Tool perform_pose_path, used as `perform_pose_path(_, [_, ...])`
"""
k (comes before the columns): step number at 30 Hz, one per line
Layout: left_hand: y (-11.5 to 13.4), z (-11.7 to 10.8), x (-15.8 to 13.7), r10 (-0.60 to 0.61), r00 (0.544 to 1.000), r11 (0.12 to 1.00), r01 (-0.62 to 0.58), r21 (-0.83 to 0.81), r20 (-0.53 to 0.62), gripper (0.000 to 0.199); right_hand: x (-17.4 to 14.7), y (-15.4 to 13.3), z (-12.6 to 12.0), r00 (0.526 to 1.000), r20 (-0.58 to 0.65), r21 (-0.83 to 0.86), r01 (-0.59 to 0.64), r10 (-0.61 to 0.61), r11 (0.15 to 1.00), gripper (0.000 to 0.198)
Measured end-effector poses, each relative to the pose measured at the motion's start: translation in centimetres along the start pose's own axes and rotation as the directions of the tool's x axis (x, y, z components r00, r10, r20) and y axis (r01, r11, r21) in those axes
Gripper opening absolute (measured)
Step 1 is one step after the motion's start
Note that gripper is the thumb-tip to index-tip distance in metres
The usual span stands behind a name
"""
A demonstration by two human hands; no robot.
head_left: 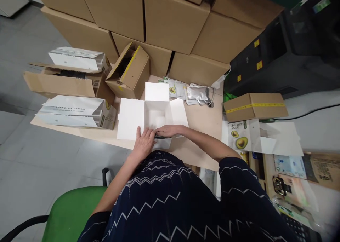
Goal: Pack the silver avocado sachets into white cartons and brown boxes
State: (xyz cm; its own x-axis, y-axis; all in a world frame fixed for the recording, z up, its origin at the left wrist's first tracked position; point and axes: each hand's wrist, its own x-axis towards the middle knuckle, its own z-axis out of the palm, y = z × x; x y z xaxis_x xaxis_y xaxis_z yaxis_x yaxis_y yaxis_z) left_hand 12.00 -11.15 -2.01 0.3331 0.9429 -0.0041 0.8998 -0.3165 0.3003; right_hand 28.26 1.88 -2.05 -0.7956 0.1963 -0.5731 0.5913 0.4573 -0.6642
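An open white carton (155, 119) stands on the table before me, its flaps spread outward. My left hand (145, 141) lies over its near left corner with the fingers stretched and one finger apart from the others. My right hand (168, 130) reaches in from the right, fingers flat and pointing left along the carton's near side. Its thumb is hidden. Under the right fingers shows the thin edge of a dark flat item (162, 137), whose kind I cannot make out. The fingertips of both hands meet close to it.
Silver pouches (197, 93) lie behind the carton. Brown boxes (132, 72) and white Super Meal cartons (77, 111) stand at left. Stacked brown cartons (175, 22) line the back. A black machine (265, 58) and another Super Meal carton (243, 136) are at right; a green chair (74, 213) is behind.
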Motion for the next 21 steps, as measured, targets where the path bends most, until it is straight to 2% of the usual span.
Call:
perform_pose_path(2, [0.0, -0.2, 0.1, 0.014, 0.999, 1.000, -0.015, 0.010, 0.040, 0.030, -0.3, -0.4, -0.1, 1.000, 0.018, -0.029, -0.005, 0.005, 1.000, 0.040])
perform_pose_path(5, [-0.2, -0.2, 0.1, 0.025, 0.998, 0.999, -0.027, 0.044, 0.058, 0.021, -1.3, -1.2, -0.5, 0.997, 0.020, -0.122, -0.073, 0.076, 0.990, 0.043])
perform_pose_path(8, [-0.4, -0.1, 0.1, 0.032, 0.998, 0.998, -0.035, 0.053, 0.050, 0.024, -3.1, -1.7, -1.3, 0.997, -0.002, -0.132, -0.080, 0.081, 0.988, 0.037])
perform_pose_path(11, [-0.5, 0.0, 0.1, 0.041, 0.998, 0.998, -0.042, 0.040, 0.040, 0.031, -5.6, -0.9, -2.9, 0.996, -0.077, 0.097, 0.059, -0.052, 0.994, 0.032])
perform_pose_path(13, [-0.5, 0.1, 0.1, 0.042, 0.998, 0.999, -0.043, 0.034, 0.036, 0.030, -7.2, 1.0, -4.3, 0.968, -0.224, 0.353, 0.189, -0.113, 0.916, 0.036])
perform_pose_path(14, [-0.5, 0.1, 0.1, 0.042, 0.998, 0.999, -0.044, 0.033, 0.036, 0.028, -7.8, 2.4, -5.2, 0.936, -0.342, 0.466, 0.245, -0.083, 0.850, 0.039])
perform_pose_path(15, [-0.6, 0.2, 0.1, 0.043, 0.998, 0.998, -0.044, 0.034, 0.036, 0.026, -8.2, 4.2, -6.1, 0.882, -0.472, 0.546, 0.289, 0.004, 0.786, 0.045])
perform_pose_path(16, [-0.6, 0.2, 0.0, 0.046, 0.998, 0.998, -0.047, 0.034, 0.035, 0.024, -8.4, 6.3, -7.1, 0.791, -0.595, 0.593, 0.311, 0.144, 0.742, 0.050])
perform_pose_path(17, [-0.6, 0.3, 0.0, 0.049, 0.998, 0.998, -0.050, 0.035, 0.032, 0.023, -8.3, 8.6, -8.0, 0.656, -0.689, 0.613, 0.300, 0.309, 0.731, 0.053])
perform_pose_path(18, [-0.6, 0.3, 0.0, 0.052, 0.998, 0.998, -0.053, 0.035, 0.029, 0.023, -8.0, 11.0, -9.0, 0.492, -0.739, 0.622, 0.235, 0.460, 0.747, 0.054])
perform_pose_path(19, [-0.7, 0.4, -0.1, 0.053, 0.998, 0.998, -0.054, 0.034, 0.025, 0.023, -7.6, 13.4, -9.9, 0.316, -0.756, 0.630, 0.115, 0.574, 0.768, 0.053])
perform_pose_path(20, [-0.7, 0.4, -0.1, 0.053, 0.998, 0.998, -0.054, 0.032, 0.021, 0.023, -7.1, 15.8, -10.7, 0.178, -0.760, 0.628, -0.048, 0.626, 0.777, 0.053])
perform_pose_path(21, [-0.7, 0.4, -0.1, 0.052, 0.998, 0.998, -0.053, 0.030, 0.018, 0.023, -6.4, 17.9, -11.4, 0.092, -0.751, 0.625, -0.221, 0.654, 0.749, 0.060])
